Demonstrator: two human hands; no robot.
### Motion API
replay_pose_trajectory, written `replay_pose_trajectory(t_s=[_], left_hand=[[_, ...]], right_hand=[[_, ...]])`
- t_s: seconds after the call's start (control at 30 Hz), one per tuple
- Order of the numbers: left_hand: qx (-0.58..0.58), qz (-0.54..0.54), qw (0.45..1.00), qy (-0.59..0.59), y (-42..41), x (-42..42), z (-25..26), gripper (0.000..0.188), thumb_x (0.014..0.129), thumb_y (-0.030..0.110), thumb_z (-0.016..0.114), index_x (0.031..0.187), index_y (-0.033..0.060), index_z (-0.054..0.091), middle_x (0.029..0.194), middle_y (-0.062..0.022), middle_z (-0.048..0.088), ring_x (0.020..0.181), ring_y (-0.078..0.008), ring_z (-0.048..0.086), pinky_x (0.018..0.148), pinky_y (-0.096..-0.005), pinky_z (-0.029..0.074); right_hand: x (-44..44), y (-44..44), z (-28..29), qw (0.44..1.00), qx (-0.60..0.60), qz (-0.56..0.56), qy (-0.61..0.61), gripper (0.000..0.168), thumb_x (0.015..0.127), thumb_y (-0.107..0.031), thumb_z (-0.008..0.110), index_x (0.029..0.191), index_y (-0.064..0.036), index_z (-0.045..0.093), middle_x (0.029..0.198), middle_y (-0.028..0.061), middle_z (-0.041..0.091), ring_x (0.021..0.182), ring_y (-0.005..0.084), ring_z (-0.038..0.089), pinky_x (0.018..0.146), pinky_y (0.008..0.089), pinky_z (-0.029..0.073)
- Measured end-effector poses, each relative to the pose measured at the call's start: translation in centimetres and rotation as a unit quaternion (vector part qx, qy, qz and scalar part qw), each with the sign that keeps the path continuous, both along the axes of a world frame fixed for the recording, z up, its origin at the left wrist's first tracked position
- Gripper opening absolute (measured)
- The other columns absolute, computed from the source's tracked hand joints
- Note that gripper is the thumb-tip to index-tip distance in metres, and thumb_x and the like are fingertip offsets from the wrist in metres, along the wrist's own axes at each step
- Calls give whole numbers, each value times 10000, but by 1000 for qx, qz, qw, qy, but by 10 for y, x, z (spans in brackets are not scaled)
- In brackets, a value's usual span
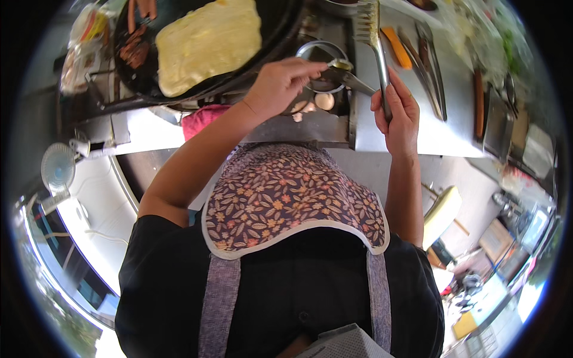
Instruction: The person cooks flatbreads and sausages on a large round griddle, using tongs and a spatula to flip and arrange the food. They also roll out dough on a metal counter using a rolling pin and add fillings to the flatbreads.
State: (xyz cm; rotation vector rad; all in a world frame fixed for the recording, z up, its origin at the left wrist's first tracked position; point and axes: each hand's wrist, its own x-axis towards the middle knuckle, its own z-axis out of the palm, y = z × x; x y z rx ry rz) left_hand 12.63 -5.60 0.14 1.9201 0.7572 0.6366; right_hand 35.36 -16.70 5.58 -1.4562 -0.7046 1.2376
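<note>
My left hand (284,83) is over the near edge of the stove, its fingertips pinching the end of a small metal utensil above a round metal pot (323,49). My right hand (398,112) grips the handle of a toothed metal utensil (379,53), held upright over the steel counter. To the left, a large dark griddle pan (277,27) holds a pale yellow sheet of batter or dough (208,47), with sausages (143,9) and browned meat pieces (134,48) beside it. Eggshells (324,101) lie just below the pot.
An orange-handled tool (397,48) and metal tongs (432,67) lie on the steel counter (447,134) to the right. Farther right are a wooden-handled cleaver or scraper (479,103) and plastic bags (483,36). A pink cloth (201,121) hangs by the pan. A small fan (58,168) stands at left.
</note>
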Motion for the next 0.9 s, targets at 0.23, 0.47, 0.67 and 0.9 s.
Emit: replay_pose_trajectory(t_s=[0.23, 0.47, 0.67, 0.9], left_hand=[[77, 279, 953, 85, 87, -215, 59, 283, 949, 59, 555, 1209, 82, 663, 1002, -58, 706, 632, -80, 533, 579, -234, 459], [233, 238, 863, 380, 150, -328, 75, 253, 941, 211, 530, 1122, 151, 696, 1024, -97, 702, 885, -323, 655, 785, -400, 518], [225, 165, 843, 460, 184, -307, 52, 222, 936, 197, 517, 1026, 130, 710, 980, -82, 698, 894, -314, 652, 806, -430, 512], [144, 221, 892, 366, 212, -339, 55, 218, 943, 175, 532, 1063, 132, 709, 895, -96, 715, 830, -277, 679, 767, -390, 530]], right_hand=[[-137, 124, -17, 921, 42, 284, -261, 377, 968, -124, 517, 1339, -139, 578, 715, 53, 619, 637, 159, 596, 610, 287, 461], [-283, 224, -39, 741, 179, 398, -510, 332, 934, -190, 521, 1235, -245, 650, 832, 159, 643, 777, 358, 652, 673, 458, 514], [-317, 220, -46, 641, 159, 403, -634, 333, 956, -206, 494, 1257, -149, 622, 837, 152, 629, 772, 306, 674, 654, 415, 532], [-281, 228, -32, 859, 41, 399, -318, 323, 921, -188, 602, 1238, -172, 663, 597, 97, 570, 498, 178, 535, 515, 340, 424]])
